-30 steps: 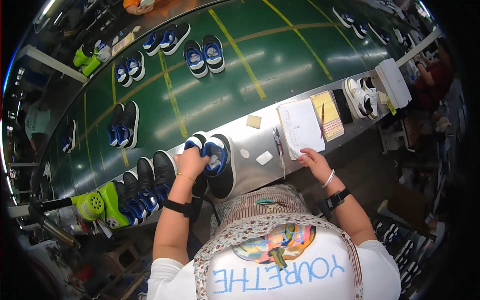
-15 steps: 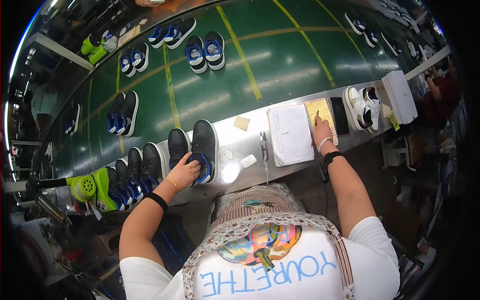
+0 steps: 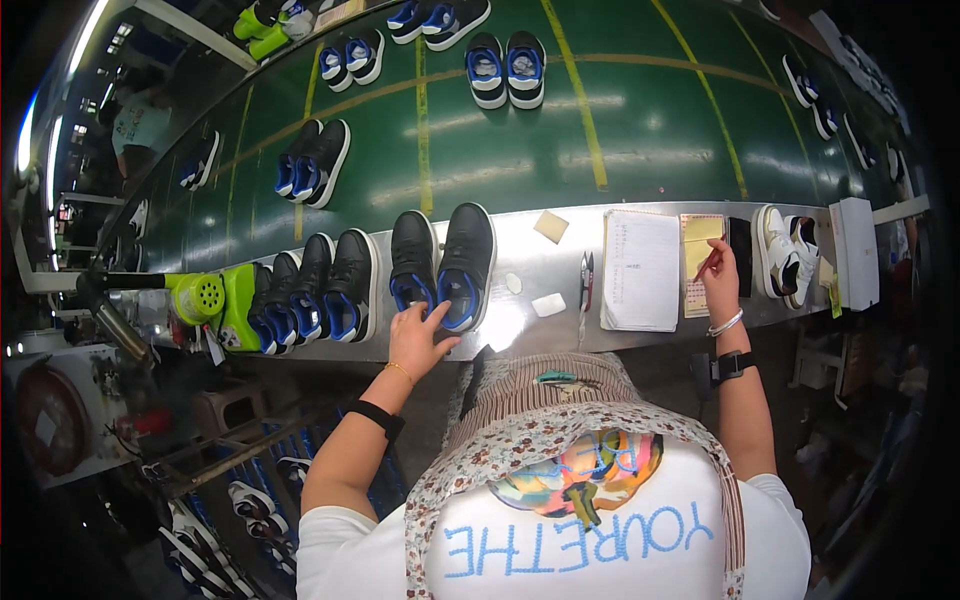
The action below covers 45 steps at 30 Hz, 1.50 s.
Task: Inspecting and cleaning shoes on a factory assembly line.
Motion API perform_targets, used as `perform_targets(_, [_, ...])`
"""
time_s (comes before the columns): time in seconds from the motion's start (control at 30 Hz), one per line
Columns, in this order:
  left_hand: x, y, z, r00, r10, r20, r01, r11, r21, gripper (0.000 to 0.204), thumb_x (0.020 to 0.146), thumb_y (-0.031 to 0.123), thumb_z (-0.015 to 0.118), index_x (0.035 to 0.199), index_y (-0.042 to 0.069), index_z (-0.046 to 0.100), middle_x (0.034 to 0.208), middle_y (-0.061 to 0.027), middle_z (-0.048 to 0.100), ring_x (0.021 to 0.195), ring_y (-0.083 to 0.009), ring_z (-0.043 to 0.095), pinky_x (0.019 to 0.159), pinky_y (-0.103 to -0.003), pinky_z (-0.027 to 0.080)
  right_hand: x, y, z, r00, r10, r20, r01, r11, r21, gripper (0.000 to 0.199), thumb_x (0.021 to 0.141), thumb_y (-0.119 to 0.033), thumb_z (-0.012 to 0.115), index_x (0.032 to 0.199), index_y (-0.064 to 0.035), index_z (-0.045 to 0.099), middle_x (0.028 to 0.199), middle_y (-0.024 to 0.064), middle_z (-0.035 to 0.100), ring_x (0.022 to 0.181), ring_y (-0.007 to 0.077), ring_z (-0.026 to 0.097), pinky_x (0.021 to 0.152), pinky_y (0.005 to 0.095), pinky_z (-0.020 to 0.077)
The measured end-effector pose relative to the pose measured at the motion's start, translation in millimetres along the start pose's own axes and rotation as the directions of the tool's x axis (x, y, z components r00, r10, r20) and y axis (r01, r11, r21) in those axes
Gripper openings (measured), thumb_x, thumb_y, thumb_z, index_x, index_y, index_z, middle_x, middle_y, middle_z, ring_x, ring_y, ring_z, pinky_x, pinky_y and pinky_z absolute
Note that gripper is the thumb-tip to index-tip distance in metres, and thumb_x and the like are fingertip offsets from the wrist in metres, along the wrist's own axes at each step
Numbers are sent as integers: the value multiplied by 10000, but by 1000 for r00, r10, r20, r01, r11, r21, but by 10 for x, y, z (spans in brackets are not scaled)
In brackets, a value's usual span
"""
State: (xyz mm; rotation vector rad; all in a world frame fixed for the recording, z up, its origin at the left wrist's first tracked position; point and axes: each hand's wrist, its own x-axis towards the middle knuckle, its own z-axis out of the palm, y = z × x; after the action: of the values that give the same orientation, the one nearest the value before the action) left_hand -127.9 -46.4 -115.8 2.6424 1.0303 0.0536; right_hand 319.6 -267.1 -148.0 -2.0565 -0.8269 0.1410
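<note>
Our bare left hand [image 3: 420, 338] has loosened from the 2 black shoes with blue linings and white soles [image 3: 470, 240], fingers now spread at their heels, so the pair, on the brushed-metal ledge [image 3: 516, 245], appears to stand unsupported; we cannot tell whether the fingertips touch. Our bare right hand [image 3: 722, 283] has taken up a slim dark-red pen [image 3: 708, 262] and grips it over a yellow printed pad [image 3: 703, 232], so that hand is occupied. Along the ledge we see a lime-green plastic appliance [image 3: 238, 310], 4 similar black shoes [image 3: 350, 265], a tan foam square [image 3: 550, 227], a white rectangular block [image 3: 548, 304], an open lined notebook [image 3: 640, 270], 2 white shoes [image 3: 774, 245] and a white cardboard box [image 3: 856, 255]. Beyond lies a green yellow-striped belt [image 3: 500, 150] bearing more shoes; at upper left we make out a person in a pale shirt [image 3: 140, 122].
</note>
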Motion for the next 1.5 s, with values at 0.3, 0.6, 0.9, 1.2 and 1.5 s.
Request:
perform_targets(0.3, [91,206,196,967,-216,135,208,976,71,460,556,432,758,940,203,646,898,-97,518,931,-268,509,873,-411,299,-181,-578,536,801,341,492,-594,556,582,385,941,-329,398,1122,-7,507,778,64,567,639,105,519,626,225,454])
perform_targets(0.6, [82,342,243,950,-291,115,289,957,36,442,511,402,786,883,202,658,866,-81,503,922,-269,503,872,-407,298,-154,-100,845,857,393,332,-495,808,319,150,811,-146,616,770,-21,545,648,47,605,550,76,550,513,213,452])
perform_targets(0.9, [69,382,240,949,-290,121,288,957,30,439,502,393,790,869,190,659,864,-81,503,925,-270,501,877,-406,297,-180,-40,834,876,369,310,-461,830,315,167,811,-137,611,736,-18,520,625,60,607,524,82,546,495,217,448])
perform_targets(1.2, [70,439,243,950,-287,125,286,958,26,432,505,387,789,868,194,657,856,-78,501,915,-266,499,868,-407,293,-184,5,808,886,350,304,-433,859,273,173,812,-143,607,731,-19,519,623,60,607,528,83,545,493,221,442])
perform_targets(1.5, [46,426,270,955,-274,114,274,962,21,427,510,412,780,858,195,663,864,-78,509,915,-264,503,857,-405,294,-147,-62,634,898,371,239,-430,854,292,208,806,-196,628,776,-25,512,605,51,572,545,101,525,524,247,424])
